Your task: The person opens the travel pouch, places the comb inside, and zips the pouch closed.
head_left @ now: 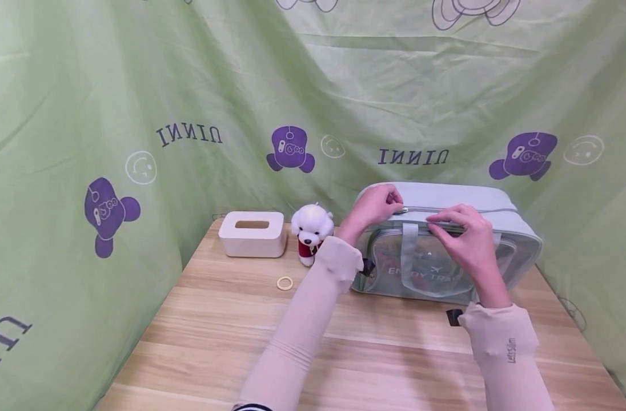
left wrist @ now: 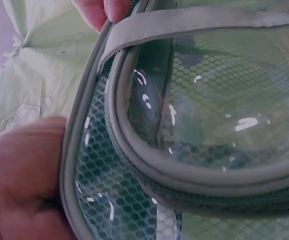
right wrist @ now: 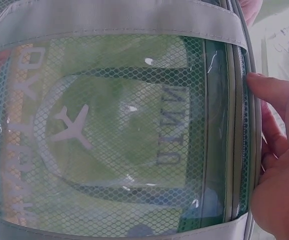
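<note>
A pale green travel bag (head_left: pixel 462 197) with clear mesh panels stands on the right of the table. My left hand (head_left: pixel 377 204) is at the left part of its top, fingertips pinching the small metal zipper pull (head_left: pixel 405 209). Beside it my right hand (head_left: pixel 467 234) pinches the bag's front top edge between thumb and fingers. In the left wrist view the left palm (left wrist: pixel 24 175) lies along the bag's edge, its fingertips hidden. A right thumb (right wrist: pixel 269 90) presses the rim in the right wrist view. The bag's strap handle (head_left: pixel 409 257) hangs down its front.
Left of the bag sits a white toy dog (head_left: pixel 312 222) in red clothing. A white tissue box (head_left: pixel 253 242) stands further left, and a pale yellow ring (head_left: pixel 284 283) lies on the wooden table (head_left: pixel 215 342). Green printed cloth (head_left: pixel 241 85) hangs behind and at the sides.
</note>
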`<state>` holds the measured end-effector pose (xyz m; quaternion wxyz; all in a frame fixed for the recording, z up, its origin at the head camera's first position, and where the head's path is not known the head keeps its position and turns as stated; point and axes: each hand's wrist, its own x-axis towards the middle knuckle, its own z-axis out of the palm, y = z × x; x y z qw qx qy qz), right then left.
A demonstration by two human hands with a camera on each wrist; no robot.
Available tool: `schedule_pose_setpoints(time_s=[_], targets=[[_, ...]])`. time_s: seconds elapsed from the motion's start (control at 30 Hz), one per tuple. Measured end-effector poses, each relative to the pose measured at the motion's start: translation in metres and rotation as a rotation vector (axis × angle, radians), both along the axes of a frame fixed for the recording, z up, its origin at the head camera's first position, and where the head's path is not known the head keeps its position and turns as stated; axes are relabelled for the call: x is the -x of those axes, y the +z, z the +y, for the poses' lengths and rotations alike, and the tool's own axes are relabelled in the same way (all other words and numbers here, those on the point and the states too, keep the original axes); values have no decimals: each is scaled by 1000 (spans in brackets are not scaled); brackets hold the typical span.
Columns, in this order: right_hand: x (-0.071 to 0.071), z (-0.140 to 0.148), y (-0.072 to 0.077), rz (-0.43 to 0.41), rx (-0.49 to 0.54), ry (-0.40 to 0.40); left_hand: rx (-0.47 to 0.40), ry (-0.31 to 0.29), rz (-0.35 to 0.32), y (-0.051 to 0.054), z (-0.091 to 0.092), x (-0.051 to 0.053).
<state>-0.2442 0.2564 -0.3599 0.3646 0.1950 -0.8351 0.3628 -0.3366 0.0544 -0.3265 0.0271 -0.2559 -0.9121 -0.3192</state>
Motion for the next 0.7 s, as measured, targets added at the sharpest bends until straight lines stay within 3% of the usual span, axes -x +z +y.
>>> schedule_pose_setpoints(time_s=[0.13,0.23,0.4,0.7], targets=[[1,0,-2,-10,-15,6,-43,-44,-55,-4,-5,2],[1,-1,-3,-16,-19,5,-14,-56,-59,-5,-6,2],[-2,0,-4,-13,-9,2,68,-65,-32,-2,-2,1],[-1,2,2,-9,-5,-14,44,-51,35,3,3,4]])
